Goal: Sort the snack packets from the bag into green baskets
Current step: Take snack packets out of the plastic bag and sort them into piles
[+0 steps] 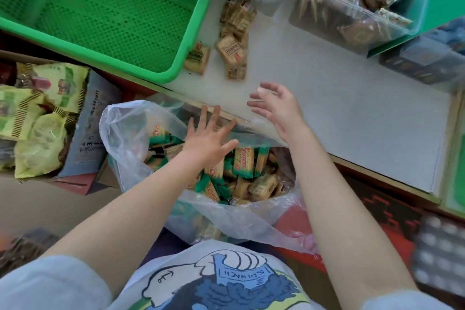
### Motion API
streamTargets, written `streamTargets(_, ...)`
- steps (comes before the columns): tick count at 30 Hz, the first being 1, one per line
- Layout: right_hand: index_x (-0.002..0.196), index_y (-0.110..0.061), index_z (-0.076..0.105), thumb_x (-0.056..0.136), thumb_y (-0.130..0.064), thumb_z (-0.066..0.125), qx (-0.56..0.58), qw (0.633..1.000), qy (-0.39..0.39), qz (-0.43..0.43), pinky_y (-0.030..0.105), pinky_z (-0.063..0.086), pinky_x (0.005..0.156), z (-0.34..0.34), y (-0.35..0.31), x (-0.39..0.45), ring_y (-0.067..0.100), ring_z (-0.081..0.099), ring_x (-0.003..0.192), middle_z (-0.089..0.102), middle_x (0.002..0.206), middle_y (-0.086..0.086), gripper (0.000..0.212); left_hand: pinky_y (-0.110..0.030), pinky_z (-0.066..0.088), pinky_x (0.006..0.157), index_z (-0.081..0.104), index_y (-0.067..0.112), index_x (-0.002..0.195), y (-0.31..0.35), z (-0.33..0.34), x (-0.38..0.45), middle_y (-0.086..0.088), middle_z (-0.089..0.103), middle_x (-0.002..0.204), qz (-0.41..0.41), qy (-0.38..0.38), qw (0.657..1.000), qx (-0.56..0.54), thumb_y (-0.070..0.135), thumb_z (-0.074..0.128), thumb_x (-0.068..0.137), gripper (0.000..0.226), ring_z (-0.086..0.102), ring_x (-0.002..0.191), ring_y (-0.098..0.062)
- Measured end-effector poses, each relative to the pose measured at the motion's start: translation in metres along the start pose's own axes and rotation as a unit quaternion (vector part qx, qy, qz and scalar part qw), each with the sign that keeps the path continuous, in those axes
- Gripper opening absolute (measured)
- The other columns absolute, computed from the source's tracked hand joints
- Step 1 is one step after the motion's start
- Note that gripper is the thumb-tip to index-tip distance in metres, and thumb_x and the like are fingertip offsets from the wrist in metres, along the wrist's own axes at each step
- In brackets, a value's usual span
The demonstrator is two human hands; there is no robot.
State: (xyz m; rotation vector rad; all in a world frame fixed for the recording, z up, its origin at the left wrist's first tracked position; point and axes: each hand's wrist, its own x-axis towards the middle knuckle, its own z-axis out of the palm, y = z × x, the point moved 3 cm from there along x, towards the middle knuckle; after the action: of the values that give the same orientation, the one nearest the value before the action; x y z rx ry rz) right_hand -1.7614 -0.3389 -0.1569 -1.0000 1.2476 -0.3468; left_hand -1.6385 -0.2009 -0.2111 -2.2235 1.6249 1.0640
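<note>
Our left hand (pixel 210 139) & right hand (pixel 275 104) both spread, fingers loose, holding nothing, over bag (pixel 141 123) of snack packets (pixel 244 163); green basket (pixel 105 10) near

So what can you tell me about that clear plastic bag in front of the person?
The plastic bag is thin, clear and crinkled, its mouth spread wide open. It is filled with many small snack packets, some tan, some with green ends, heaped loosely. It sits low in front of the person, against the edge of the white shelf. The left hand, fingers spread, reaches over its far rim; whether it touches the plastic is unclear. The right hand hovers open just beyond it.
</note>
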Motion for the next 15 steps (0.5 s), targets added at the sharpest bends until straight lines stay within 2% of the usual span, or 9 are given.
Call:
streamTargets(2,0.119,-0.002,0.058,0.100,-0.014,0.060,0.000,1.000,-0.019,0.012,0.036,0.061,0.083,-0.019,0.014,-0.039,0.030,0.074,0.092,0.073,0.102,0.017,0.022,-0.060,-0.005,0.121,0.005,0.049,0.156,0.002,-0.002,0.000,-0.002,-0.020,0.166,0.000,0.001,1.000,0.005,0.071,0.020,0.097,0.065,-0.024,0.150,-0.032)
streamTargets(4,0.109,-0.003,0.063,0.099,-0.013,0.061,-0.048,0.998,-0.011,0.051,0.032,0.062,0.076,-0.038,0.039,-0.071,0.029,0.074,0.087,0.075,0.094,0.014,0.014,-0.059,-0.004,0.121,0.008,0.045,0.156,0.007,-0.004,0.000,-0.006,-0.015,0.167,-0.006,0.011,1.000,0.021,0.070,0.023,0.098,0.065,-0.019,0.151,-0.035)
streamTargets(6,0.100,-0.009,0.067,0.098,-0.014,0.063,-0.148,0.985,0.026,0.082,0.028,0.060,0.072,-0.053,0.069,-0.087,0.023,0.073,0.086,0.075,0.092,0.008,0.007,-0.058,-0.005,0.122,0.011,0.039,0.158,0.015,-0.005,-0.001,-0.011,-0.011,0.167,-0.003,0.034,0.999,0.040,0.067,0.025,0.099,0.067,-0.016,0.152,-0.036)
streamTargets(8,0.098,-0.017,0.069,0.095,-0.020,0.067,-0.257,0.961,0.064,0.077,0.025,0.054,0.073,-0.065,0.097,-0.089,0.019,0.068,0.094,0.072,0.096,-0.001,0.005,-0.056,-0.006,0.122,0.010,0.033,0.159,0.029,-0.001,-0.004,-0.011,-0.012,0.167,0.033,0.065,0.996,0.057,0.064,0.026,0.100,0.068,-0.015,0.153,-0.032)
streamTargets(9,0.102,-0.018,0.069,0.094,-0.024,0.068,-0.294,0.950,0.074,0.073,0.024,0.049,0.074,-0.066,0.107,-0.089,0.018,0.065,0.100,0.070,0.101,-0.003,0.010,-0.055,-0.005,0.122,0.008,0.035,0.159,0.035,0.003,-0.006,-0.009,-0.014,0.167,0.059,0.072,0.994,0.060,0.063,0.026,0.101,0.067,-0.015,0.153,-0.031)
streamTargets(11,0.121,-0.017,0.064,0.091,-0.035,0.071,-0.339,0.933,0.080,0.088,0.027,0.045,0.084,-0.067,0.125,-0.086,0.022,0.058,0.117,0.061,0.124,0.004,0.035,-0.056,-0.006,0.122,0.001,0.041,0.158,0.043,0.014,-0.008,-0.004,-0.017,0.167,0.087,0.047,0.994,0.053,0.062,0.025,0.101,0.066,-0.016,0.153,-0.029)
streamTargets(13,0.143,-0.015,0.049,0.089,-0.048,0.071,-0.352,0.923,0.074,0.135,0.039,0.042,0.102,-0.066,0.137,-0.088,0.029,0.045,0.135,0.044,0.147,0.012,0.068,-0.056,-0.009,0.121,-0.001,0.045,0.157,0.042,0.024,-0.008,0.000,-0.022,0.165,0.082,0.015,0.995,0.056,0.065,0.025,0.100,0.066,-0.019,0.152,-0.027)
streamTargets(15,0.153,-0.014,0.036,0.088,-0.051,0.072,-0.321,0.932,0.072,0.156,0.042,0.036,0.111,-0.066,0.145,-0.092,0.031,0.037,0.143,0.035,0.156,0.012,0.083,-0.055,-0.009,0.121,0.001,0.046,0.157,0.036,0.028,-0.006,0.002,-0.025,0.164,0.079,0.014,0.994,0.071,0.067,0.025,0.099,0.066,-0.020,0.152,-0.025)
